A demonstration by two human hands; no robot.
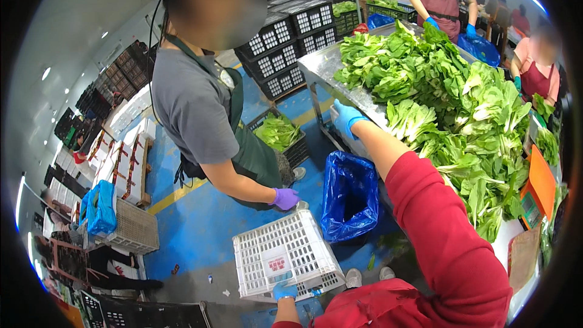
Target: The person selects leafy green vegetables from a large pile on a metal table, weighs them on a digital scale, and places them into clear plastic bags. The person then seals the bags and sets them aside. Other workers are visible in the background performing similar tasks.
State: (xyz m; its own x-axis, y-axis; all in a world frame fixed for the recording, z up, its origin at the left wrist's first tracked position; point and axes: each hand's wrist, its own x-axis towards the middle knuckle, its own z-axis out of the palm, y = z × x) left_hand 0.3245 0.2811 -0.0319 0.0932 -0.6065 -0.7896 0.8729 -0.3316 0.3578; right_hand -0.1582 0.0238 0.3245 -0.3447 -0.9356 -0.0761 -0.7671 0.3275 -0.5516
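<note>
White slotted plastic crate [283, 256] gripped by blue-gloved left hand [285, 291]; blue-gloved right hand [347, 119] seen at steel table [325, 65], finger spread unclear.

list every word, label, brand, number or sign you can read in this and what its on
White crate under the left hand: a label with red printing; I don't copy out its wording.
Orange object at far right: green panel, any marks too small to read.
Green apron: pale badge, too small to read.
Stacked white cartons: any print too small to read.
</note>
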